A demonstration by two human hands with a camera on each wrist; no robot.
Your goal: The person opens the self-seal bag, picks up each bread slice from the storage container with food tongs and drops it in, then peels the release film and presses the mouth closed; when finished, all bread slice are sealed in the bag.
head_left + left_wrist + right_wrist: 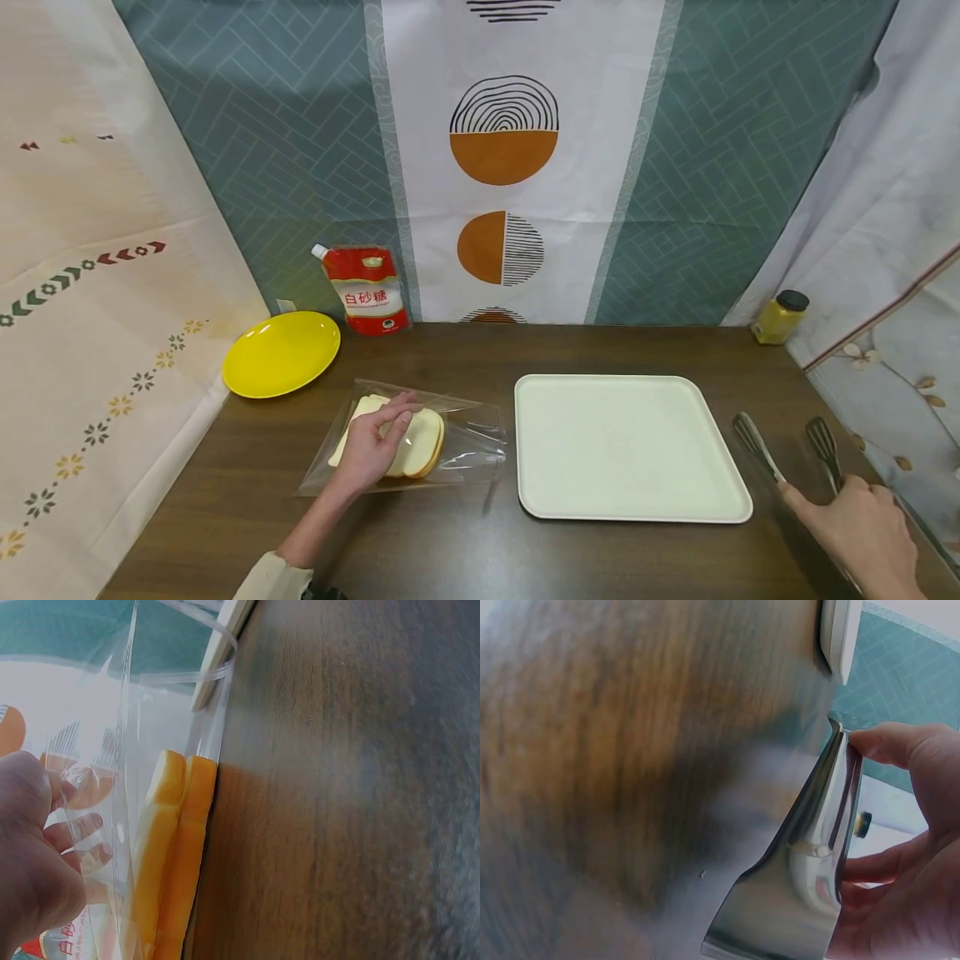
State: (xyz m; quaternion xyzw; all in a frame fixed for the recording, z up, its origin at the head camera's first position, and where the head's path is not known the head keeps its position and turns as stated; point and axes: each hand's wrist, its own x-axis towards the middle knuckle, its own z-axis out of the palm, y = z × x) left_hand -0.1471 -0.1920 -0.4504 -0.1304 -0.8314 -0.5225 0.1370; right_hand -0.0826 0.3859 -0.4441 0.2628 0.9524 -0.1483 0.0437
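Note:
Slices of bread (422, 446) lie inside a clear plastic bag (474, 421) left of centre on the table. My left hand (372, 446) is over the bag, fingers stretched out above the bread, with a gap beside the thumb. Seen from the left wrist, two slices (174, 847) with yellow-orange crusts stack beside the bag's film, close to the fingers (91, 825). At the far right my right hand (862, 529) grips metal tongs (802, 877), its thumb on one arm and fingers on the other. The two slotted heads of the tongs are spread apart, pointing away from me.
A cream tray (630, 446) lies between the bag and the tongs. Toward the back left are a yellow plate (281, 354) and a red sugar pouch (367, 292) with a white cap. A black-lidded yellow jar (780, 318) stands at the back right, by the curtain.

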